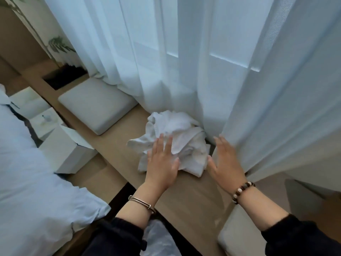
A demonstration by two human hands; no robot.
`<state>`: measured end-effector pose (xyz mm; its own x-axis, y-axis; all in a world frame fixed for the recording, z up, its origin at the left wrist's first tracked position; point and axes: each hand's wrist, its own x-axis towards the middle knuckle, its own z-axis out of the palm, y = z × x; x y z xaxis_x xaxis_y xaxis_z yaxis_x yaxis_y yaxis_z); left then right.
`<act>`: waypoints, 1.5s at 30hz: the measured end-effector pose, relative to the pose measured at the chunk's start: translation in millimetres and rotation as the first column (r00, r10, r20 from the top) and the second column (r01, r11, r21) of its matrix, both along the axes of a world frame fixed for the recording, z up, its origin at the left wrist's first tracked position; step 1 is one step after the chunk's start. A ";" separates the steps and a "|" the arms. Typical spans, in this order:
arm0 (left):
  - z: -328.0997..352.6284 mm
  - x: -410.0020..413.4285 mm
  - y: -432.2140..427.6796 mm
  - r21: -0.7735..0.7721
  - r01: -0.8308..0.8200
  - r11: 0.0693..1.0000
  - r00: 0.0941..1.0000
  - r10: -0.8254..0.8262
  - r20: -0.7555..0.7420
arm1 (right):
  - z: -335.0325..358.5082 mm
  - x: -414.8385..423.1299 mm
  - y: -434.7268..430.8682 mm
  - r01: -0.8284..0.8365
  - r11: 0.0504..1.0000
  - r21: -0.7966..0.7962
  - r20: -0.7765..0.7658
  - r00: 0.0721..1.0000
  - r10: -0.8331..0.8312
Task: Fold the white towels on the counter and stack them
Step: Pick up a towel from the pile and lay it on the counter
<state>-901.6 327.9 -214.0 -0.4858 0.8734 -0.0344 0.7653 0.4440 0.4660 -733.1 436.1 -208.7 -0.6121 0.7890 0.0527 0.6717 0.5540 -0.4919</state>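
Note:
A crumpled heap of white towels (180, 137) lies on the tan wooden counter (191, 198), pushed up against the sheer curtain. My left hand (163, 164) lies flat over the heap's near left edge, fingers straight and spread. Just right of the heap, my right hand (226, 163) is open with straight fingers, between the towels and the curtain; whether it touches either I cannot tell. The far side of the heap is tucked under the curtain folds.
White sheer curtains (203, 61) hang along the counter's far side and drape at the right. A grey cushion (96, 104) lies on the counter to the left, another (238, 235) at the near right. White boxes (68, 150) and a bed (27, 182) stand at the left.

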 end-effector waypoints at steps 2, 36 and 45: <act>-21.1 -45.4 17.7 -0.013 -0.007 1.000 0.997 0.008 0.083 | -21.9 -35.5 13.4 0.039 0.998 -0.041 0.013 0.999 -0.039; -62.0 -179.3 208.8 0.163 0.425 0.890 0.701 -0.438 0.563 | -84.2 -168.3 76.6 0.551 0.506 -0.663 -0.230 0.493 -0.839; 30.6 -147.8 247.2 0.252 0.330 0.910 0.627 -0.411 0.662 | -15.9 -156.7 122.8 0.313 0.687 -0.656 -0.452 0.565 -0.690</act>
